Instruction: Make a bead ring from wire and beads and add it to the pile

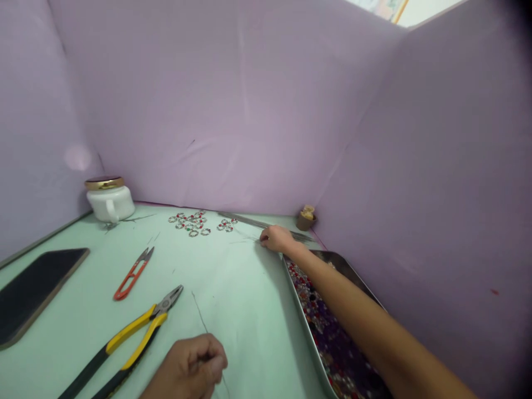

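My left hand (193, 367) is closed at the bottom centre, pinching a thin wire (200, 313) between thumb and fingers. One end of the wire sticks up beyond the fingers and another length trails below them. Stretched across the tray, my right hand (276, 238) has its fingers drawn together at the far side of the table. It lies against a bundle of straight wires (245, 220). Faint wire strands show by its fingertips, but what it grips is too small to make out. Several beaded wire rings (191, 221) with red beads lie left of that hand.
A metal tray (305, 327) of loose beads stands at the right, under my forearm. Yellow-black pliers (152, 321), red thread snips (133, 275) and a dark phone (39, 288) lie at the left. Behind are a white lidded jar (110, 202), a small brown pot (306, 220) and lilac walls.
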